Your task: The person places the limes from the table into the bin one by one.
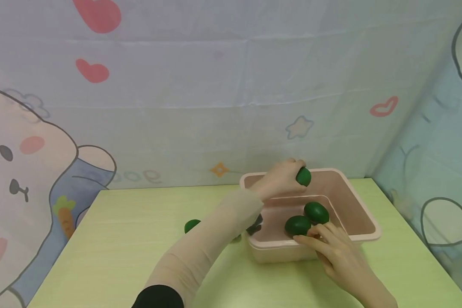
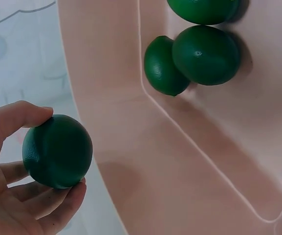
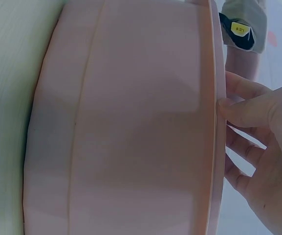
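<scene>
A pale printed curtain was noted behind a light-green table, on which a pink tub was set toward the right. One green fruit was held by the left hand, thumb and fingers curled around it, near the tub's far rim; its exact height there could not be told. Inside, a near fruit and a far fruit were seen from the head, while a cluster of three fruits was shown in the left wrist view. The near rim was pinched by the right hand, thumb outside, fingers over the inner side. A table fruit was partly hidden by the left sleeve. For clean handling, it was judged that the tub should be steadied at that rim, the held fruit gripped lightly and carried clear of the far edge, and any release made low over bare floor, since such rounded skins were thought likely to roll. Right fingers were judged best held off the near fruit.
</scene>
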Tool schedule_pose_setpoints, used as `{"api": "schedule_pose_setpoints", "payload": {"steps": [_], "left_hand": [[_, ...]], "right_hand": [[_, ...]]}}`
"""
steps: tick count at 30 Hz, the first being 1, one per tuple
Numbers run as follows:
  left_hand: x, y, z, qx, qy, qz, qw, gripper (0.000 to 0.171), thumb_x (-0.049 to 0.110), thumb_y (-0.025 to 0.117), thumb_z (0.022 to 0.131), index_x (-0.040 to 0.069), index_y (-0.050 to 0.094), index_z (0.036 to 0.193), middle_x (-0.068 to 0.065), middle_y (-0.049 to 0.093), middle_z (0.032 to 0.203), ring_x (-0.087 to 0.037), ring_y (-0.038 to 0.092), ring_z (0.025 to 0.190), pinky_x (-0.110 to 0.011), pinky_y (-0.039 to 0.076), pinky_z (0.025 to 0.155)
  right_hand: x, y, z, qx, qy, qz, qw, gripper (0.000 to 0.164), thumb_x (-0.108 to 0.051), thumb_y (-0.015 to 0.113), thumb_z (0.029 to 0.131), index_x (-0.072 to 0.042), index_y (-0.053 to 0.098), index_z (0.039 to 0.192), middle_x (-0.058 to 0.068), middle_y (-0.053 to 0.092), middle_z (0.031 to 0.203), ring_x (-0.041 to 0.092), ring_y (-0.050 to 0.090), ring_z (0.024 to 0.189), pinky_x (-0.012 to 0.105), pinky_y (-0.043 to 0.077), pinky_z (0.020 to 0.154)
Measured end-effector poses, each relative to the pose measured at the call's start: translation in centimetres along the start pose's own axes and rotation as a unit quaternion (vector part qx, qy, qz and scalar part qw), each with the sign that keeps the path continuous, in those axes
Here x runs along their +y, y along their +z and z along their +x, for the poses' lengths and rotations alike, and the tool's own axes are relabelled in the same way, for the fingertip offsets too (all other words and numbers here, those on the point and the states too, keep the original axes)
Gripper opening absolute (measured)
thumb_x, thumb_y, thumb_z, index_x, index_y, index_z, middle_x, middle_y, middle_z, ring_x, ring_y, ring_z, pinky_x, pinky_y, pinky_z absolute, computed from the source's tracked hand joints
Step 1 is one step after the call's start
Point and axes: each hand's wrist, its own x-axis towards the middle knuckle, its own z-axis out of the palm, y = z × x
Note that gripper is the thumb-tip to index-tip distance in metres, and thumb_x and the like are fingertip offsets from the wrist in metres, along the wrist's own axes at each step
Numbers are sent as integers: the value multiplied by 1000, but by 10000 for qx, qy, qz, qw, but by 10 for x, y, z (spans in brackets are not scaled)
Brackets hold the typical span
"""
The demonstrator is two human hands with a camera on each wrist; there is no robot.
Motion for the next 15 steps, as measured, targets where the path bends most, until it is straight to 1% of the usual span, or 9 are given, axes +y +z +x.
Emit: {"api": "schedule_pose_setpoints", "payload": {"steps": [4, 8, 12, 15], "left_hand": [[0, 5, 4, -115, 131, 114, 9998, 47, 26, 67, 83, 11, 56, 126, -1, 61, 106, -11, 54, 85, -17, 43, 64], [-1, 8, 7, -258, 219, 60, 9994, 43, 24, 68, 82, 10, 58, 121, 0, 62, 102, -11, 53, 80, -15, 41, 61], [-2, 12, 11, -404, 228, 9, 9989, 40, 23, 68, 82, 9, 58, 118, 1, 61, 97, -10, 52, 76, -14, 40, 57], [-2, 14, 12, -479, 201, 16, 9986, 40, 24, 69, 82, 9, 58, 118, 1, 61, 98, -10, 52, 76, -14, 40, 57]], "right_hand": [[0, 0, 0, -23, 6, 3, 10000, 52, -31, 21, 105, -21, 72, 108, -4, 57, 94, 14, 48, 92, 26, 34, 83], [0, 0, 0, -14, -2, -2, 10000, 52, -31, 21, 105, -21, 72, 108, -4, 57, 94, 14, 49, 92, 26, 34, 83], [0, 0, 0, -47, 26, -7, 10000, 52, -32, 21, 105, -22, 72, 108, -4, 57, 94, 14, 49, 93, 27, 34, 83], [0, 0, 0, -91, 52, -18, 9999, 53, -33, 21, 105, -22, 72, 108, -4, 57, 95, 14, 49, 93, 27, 34, 83]]}}
